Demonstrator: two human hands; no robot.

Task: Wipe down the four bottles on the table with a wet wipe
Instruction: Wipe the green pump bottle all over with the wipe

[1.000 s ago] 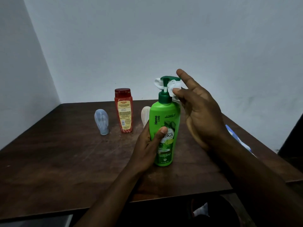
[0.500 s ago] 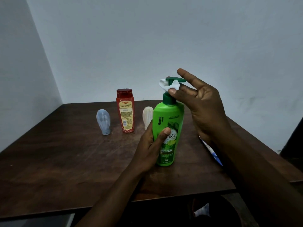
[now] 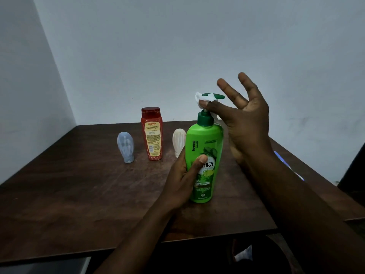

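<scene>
Left hand (image 3: 184, 179) grips the lower body of the green pump bottle (image 3: 206, 153), thumb curled across its printed label, holding it upright on the table (image 3: 79, 186). Right hand (image 3: 244, 123) is up at the dark green pump head, where its thumb pinches a crumpled white wet wipe (image 3: 205, 98) against the nozzle. The remaining fingers are splayed straight and apart above it.

The bottle is glossy bright green plastic, tall and rounded at the shoulders. Behind it, towards the wall, three more bottles stand in a row. One is a flat-sided red bottle (image 3: 152, 135) with a red cap and yellow label. To its left is a small translucent blue-grey bottle (image 3: 125, 146) standing on its cap. A small cream bottle (image 3: 178, 141) stands partly hidden just behind the green one.

The table is dark brown wood with visible grain and a dull sheen, set into a corner of plain pale walls (image 3: 177, 46).
</scene>
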